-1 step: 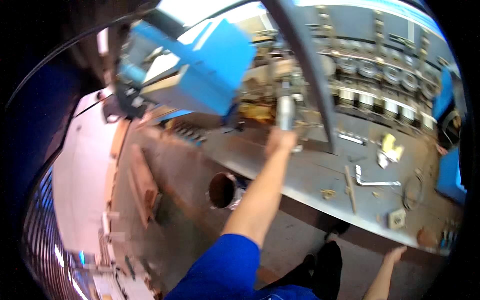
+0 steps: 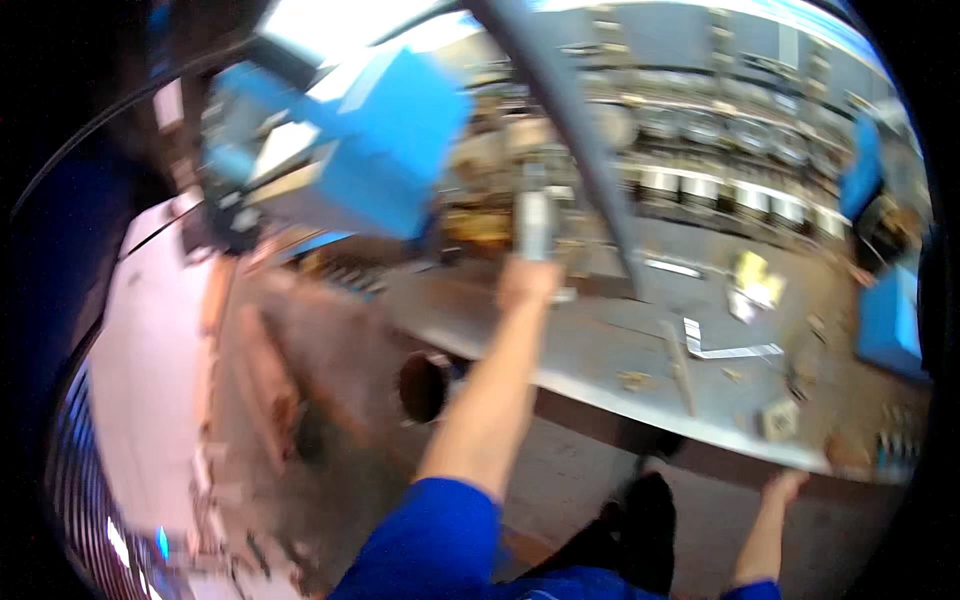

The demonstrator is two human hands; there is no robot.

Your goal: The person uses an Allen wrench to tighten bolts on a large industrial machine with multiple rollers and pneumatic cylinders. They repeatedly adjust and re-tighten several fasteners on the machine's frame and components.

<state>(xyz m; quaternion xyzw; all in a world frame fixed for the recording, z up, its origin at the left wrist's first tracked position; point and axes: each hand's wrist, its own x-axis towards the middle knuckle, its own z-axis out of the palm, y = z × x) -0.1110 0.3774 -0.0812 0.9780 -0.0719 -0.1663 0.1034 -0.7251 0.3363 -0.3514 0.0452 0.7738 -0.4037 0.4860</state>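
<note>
Gripping a grey cylinder in closed left hand, right hand hanging (grip unclear), workbench

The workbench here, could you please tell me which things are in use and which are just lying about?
In use:
left hand, gripping
grey upright cylinder

Lying about:
angled white strip
yellow piece
blue box
workbench
right hand, low by the bench edge, holding nothing visible
</note>
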